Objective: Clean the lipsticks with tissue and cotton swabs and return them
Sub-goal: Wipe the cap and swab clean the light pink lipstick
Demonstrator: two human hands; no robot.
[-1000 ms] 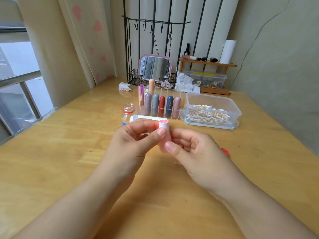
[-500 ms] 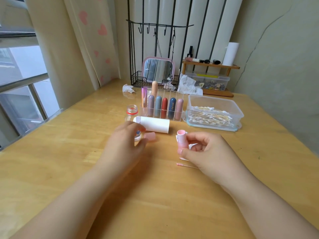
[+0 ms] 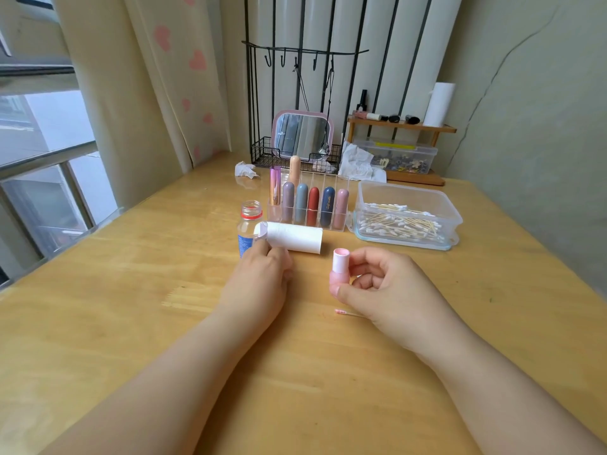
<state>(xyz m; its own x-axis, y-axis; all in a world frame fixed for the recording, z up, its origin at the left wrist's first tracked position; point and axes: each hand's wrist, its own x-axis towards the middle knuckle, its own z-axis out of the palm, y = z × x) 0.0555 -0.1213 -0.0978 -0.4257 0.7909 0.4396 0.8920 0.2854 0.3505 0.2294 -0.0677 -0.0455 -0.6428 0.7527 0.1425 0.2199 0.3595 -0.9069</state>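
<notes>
My right hand (image 3: 381, 284) pinches an uncapped pale pink lipstick tube (image 3: 339, 267) upright just above the wooden table (image 3: 131, 290). My left hand (image 3: 259, 277) lies palm down with its fingertips against the near side of a white tissue roll (image 3: 295, 238); its fingers are hidden, and the lipstick cap is out of sight. A used cotton swab (image 3: 345, 312) with a pink tip lies under my right hand. A clear organizer (image 3: 340, 224) behind the roll holds several capped lipsticks.
A clear box of cotton swabs (image 3: 409, 195) stands at the right. An open small bottle (image 3: 249, 224) stands left of the roll. Crumpled tissues (image 3: 245, 169), a mirror (image 3: 302, 134), a wire rack and a wooden shelf line the back wall.
My hands have parted: the left took the pink cap off and moved left and forward to the tissue roll. The right moved slightly right with the open lipstick.
</notes>
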